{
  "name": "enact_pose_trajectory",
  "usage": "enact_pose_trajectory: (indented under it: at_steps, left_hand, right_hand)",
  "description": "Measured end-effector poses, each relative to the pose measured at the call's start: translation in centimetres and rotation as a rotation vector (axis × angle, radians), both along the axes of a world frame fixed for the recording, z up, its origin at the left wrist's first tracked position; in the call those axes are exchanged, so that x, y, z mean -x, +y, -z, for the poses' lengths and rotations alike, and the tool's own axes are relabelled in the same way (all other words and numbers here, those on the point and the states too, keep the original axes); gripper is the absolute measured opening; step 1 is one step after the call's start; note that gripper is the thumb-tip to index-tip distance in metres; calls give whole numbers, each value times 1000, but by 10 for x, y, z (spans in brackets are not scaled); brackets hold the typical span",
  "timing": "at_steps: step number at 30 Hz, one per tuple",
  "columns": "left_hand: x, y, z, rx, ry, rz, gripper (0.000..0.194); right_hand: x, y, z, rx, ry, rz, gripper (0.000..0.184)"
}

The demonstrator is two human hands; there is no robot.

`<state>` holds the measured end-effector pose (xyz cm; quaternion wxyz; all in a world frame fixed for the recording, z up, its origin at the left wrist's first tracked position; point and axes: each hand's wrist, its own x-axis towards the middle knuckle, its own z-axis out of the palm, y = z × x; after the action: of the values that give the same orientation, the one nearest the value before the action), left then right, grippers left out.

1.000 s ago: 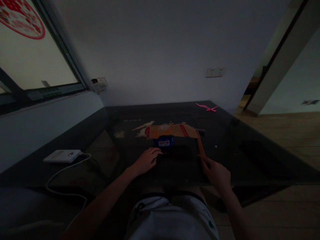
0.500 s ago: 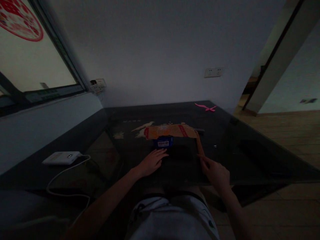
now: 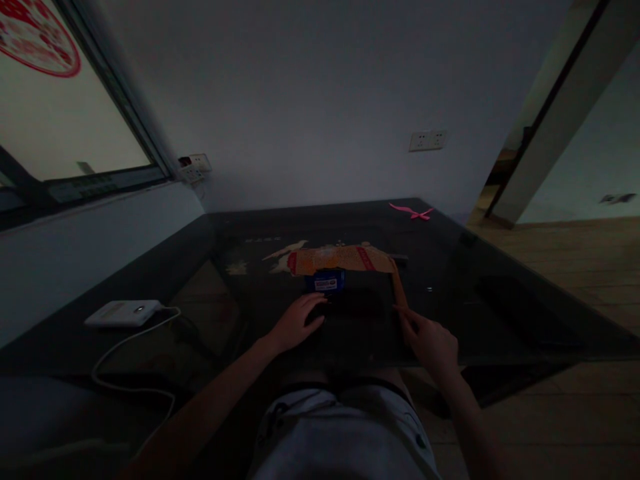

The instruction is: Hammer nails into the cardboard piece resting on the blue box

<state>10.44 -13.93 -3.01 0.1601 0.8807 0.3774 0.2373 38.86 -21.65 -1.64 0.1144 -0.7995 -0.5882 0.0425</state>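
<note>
A dark blue box (image 3: pixel 326 282) with a white label sits near the middle of the black table, partly under a brown cardboard strip (image 3: pixel 345 259) with red bands. My left hand (image 3: pixel 299 322) rests just in front of the box, palm down, fingers stretched and thumb apart, with nothing in it. From the cardboard's right end a narrow orange-brown strip (image 3: pixel 399 287) runs toward me. Its near end is pinched in my right hand (image 3: pixel 431 341). Whether the two strips are one bent piece, I cannot tell in the dim light.
A pink ribbon-like thing (image 3: pixel 414 212) lies at the table's far right corner. To the left is a white power bank (image 3: pixel 124 313) with a white cable (image 3: pixel 113 355) trailing off the front edge. A dark flat object (image 3: pixel 525 313) lies on the right. The wall stands behind the table.
My left hand has drawn back slightly to the left, its thumb lower and farther from the fingers. My right hand keeps its hold on the strip, almost unmoved.
</note>
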Motion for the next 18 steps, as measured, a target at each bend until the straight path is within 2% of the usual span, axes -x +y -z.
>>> enact_pose_trajectory:
  at_steps: [4, 18]
  left_hand:
    - [-1, -3, 0, 44, 137, 9, 63]
    - [5, 1, 0, 106, 9, 28, 53]
  right_hand:
    - [0, 1, 1, -8, 5, -1, 39]
    - [0, 0, 0, -14, -7, -5, 39]
